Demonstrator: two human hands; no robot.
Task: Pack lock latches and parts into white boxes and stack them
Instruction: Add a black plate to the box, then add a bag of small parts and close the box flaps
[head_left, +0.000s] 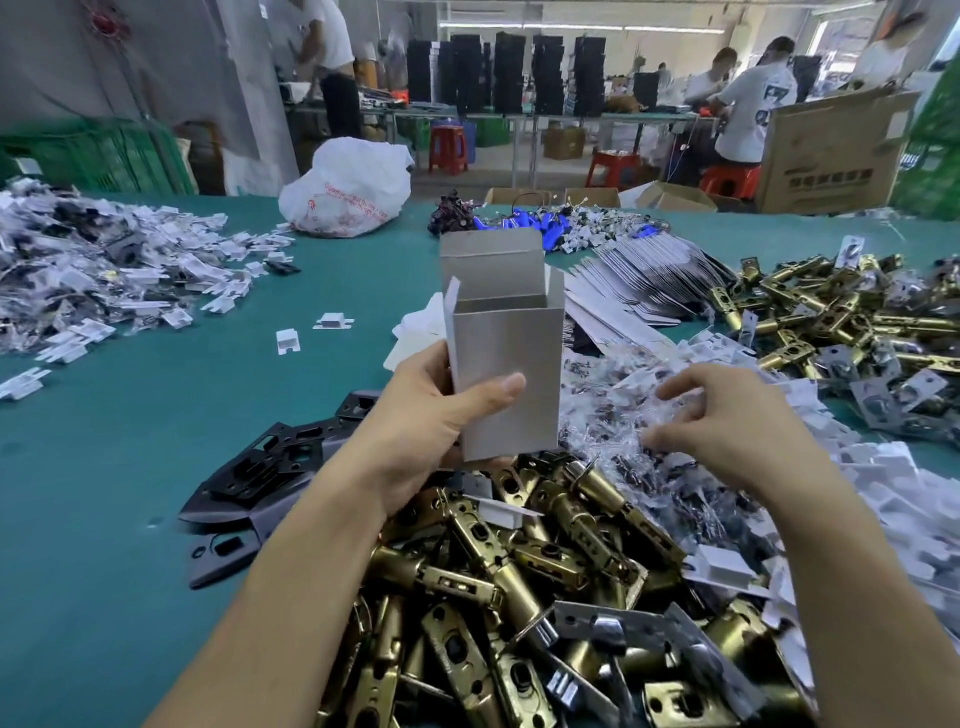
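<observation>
Currently, one white box (506, 364) is held upright above the counter (156, 415) by the left hand (431, 421), with the thumb across its front and its top flap raised. Nothing is seen at its mouth. The right hand (727, 415) is spread loosely over the bagged parts (618, 415) just beside the box, with nothing gripped. Brass latches (519, 571) are heaped below and flat box blanks (649, 291) are fanned behind. No filled or stacked boxes are seen. Judged early: filling, closing and stacking remain.
</observation>
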